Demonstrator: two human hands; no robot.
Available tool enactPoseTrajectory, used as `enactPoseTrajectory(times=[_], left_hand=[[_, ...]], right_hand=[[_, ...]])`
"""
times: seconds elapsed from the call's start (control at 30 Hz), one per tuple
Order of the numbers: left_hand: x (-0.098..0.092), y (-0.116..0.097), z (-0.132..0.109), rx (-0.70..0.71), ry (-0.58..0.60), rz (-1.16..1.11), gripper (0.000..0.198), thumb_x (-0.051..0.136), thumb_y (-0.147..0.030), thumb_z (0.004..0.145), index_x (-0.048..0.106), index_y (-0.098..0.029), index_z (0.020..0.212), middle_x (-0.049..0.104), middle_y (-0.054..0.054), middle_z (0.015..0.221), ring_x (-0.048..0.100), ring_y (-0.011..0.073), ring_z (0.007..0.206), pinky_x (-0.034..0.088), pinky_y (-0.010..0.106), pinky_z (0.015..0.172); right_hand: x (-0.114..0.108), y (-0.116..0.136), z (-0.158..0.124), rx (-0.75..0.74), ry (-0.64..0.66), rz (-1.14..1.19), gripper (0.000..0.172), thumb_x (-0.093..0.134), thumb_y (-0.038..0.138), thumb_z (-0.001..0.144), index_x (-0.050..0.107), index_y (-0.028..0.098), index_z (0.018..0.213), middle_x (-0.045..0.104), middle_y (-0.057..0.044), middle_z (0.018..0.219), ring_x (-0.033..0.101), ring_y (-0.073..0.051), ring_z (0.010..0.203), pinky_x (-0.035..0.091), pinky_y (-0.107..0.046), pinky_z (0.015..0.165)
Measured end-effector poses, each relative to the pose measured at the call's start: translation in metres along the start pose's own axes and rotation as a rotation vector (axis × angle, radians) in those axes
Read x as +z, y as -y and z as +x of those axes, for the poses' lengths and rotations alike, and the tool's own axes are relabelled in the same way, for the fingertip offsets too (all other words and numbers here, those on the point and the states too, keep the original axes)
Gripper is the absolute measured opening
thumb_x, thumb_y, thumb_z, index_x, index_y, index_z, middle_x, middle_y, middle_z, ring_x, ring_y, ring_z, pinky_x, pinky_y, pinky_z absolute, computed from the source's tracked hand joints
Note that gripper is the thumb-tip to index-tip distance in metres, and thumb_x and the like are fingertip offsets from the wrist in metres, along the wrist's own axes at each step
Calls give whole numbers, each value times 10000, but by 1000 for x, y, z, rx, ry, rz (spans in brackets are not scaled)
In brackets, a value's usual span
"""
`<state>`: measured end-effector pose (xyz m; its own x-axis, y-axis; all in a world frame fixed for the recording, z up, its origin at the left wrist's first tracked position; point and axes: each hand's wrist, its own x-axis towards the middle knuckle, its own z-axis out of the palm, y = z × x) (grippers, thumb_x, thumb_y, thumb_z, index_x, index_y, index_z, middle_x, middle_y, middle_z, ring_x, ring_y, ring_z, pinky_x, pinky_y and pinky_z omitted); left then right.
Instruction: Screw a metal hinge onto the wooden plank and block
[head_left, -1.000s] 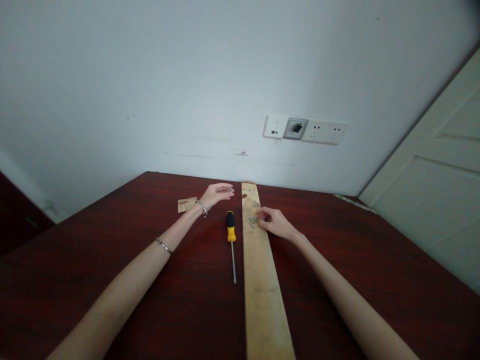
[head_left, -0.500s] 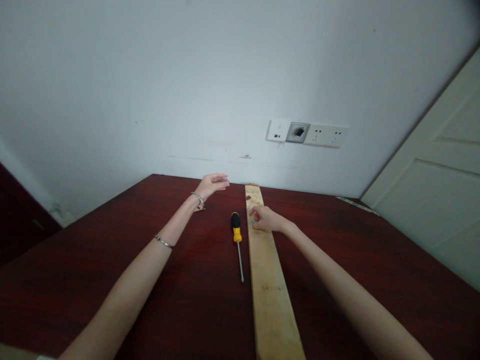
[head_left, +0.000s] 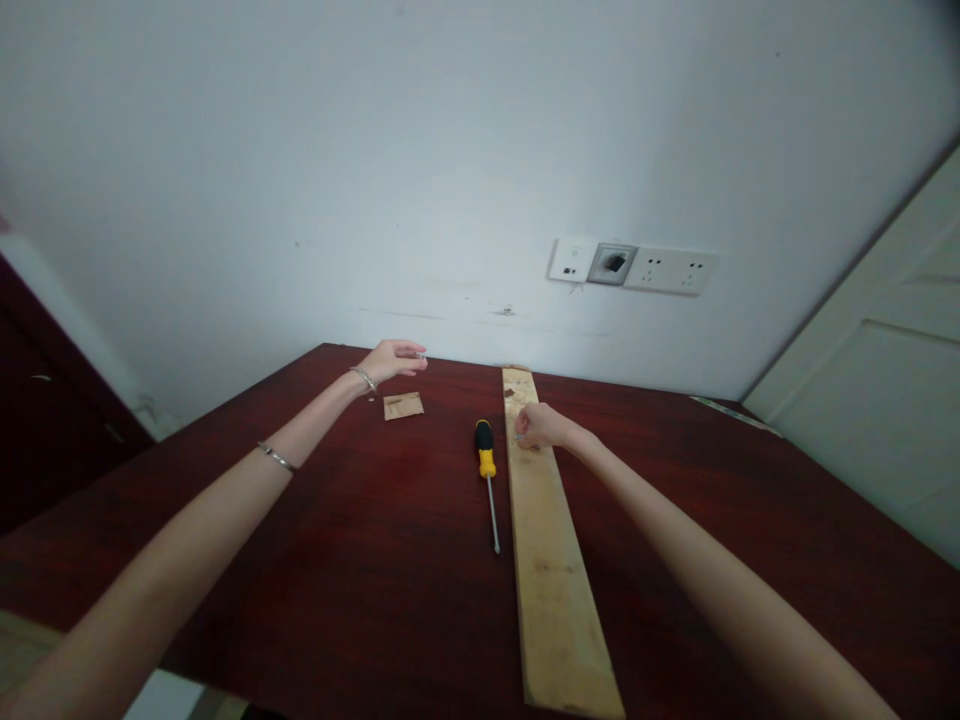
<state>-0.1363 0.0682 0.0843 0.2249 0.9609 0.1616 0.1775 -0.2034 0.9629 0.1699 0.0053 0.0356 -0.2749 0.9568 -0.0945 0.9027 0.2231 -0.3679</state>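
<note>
My left hand (head_left: pixel 394 358) is raised over the far left part of the dark red table (head_left: pixel 360 560), fingers pinched on a small metal screw. My right hand (head_left: pixel 536 426) rests closed on the far end of a long pale wooden plank (head_left: pixel 551 560), fingers curled over small screws that I can barely make out. A yellow and black screwdriver (head_left: pixel 487 470) lies on the table just left of the plank, handle away from me. A small wooden piece (head_left: pixel 403 405) lies below my left hand.
A white wall with a row of sockets (head_left: pixel 634 268) stands behind the table. A pale door (head_left: pixel 885 400) is at the right. A dark cabinet (head_left: pixel 52 420) is at the left. The table's near edge shows at the bottom left.
My left hand has drifted left and away from the plank, uncovering the small wooden piece. My right hand has closed over the screws on the plank. The view shifted slightly.
</note>
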Motion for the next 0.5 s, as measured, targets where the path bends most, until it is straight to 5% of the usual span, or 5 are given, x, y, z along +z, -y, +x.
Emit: enactPoseTrajectory(times=[0.33, 0.5], left_hand=[[-100, 42, -16, -76, -25, 545, 426, 769, -313, 460, 656, -139, 832, 681, 48, 769, 624, 194, 786, 466, 281, 733], [-128, 55, -38, -92, 22, 859, 456, 730, -349, 472, 661, -168, 885, 673, 16, 727, 621, 181, 731, 434, 230, 678]], right_hand=[[2, -10, -1, -2, -8, 64, 139, 577, 84, 539, 677, 144, 615, 642, -15, 544, 595, -145, 505, 414, -211, 463], [5, -14, -1, -47, -30, 56, 137, 595, 103, 548, 692, 158, 626, 669, -14, 603, 622, -157, 584, 420, -209, 508]])
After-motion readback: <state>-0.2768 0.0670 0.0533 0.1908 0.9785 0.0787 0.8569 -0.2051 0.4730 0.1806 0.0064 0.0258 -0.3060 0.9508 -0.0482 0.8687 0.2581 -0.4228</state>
